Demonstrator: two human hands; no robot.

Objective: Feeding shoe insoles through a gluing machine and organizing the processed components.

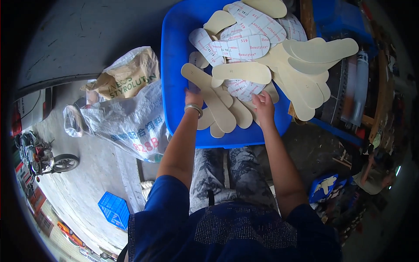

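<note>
A blue plastic tub in front of me holds several flat beige shoe insoles, some turned to show a white printed face. My left hand, with a metal bangle on the wrist, rests on a long beige insole at the tub's near left. My right hand lies fingers-down on the insoles near the tub's front right, touching a printed one. More beige insoles fan out over the tub's right rim.
A white and brown woven sack lies left of the tub. A small blue crate sits at lower left and a motorbike at far left. Dark cluttered shelves and another blue container are on the right.
</note>
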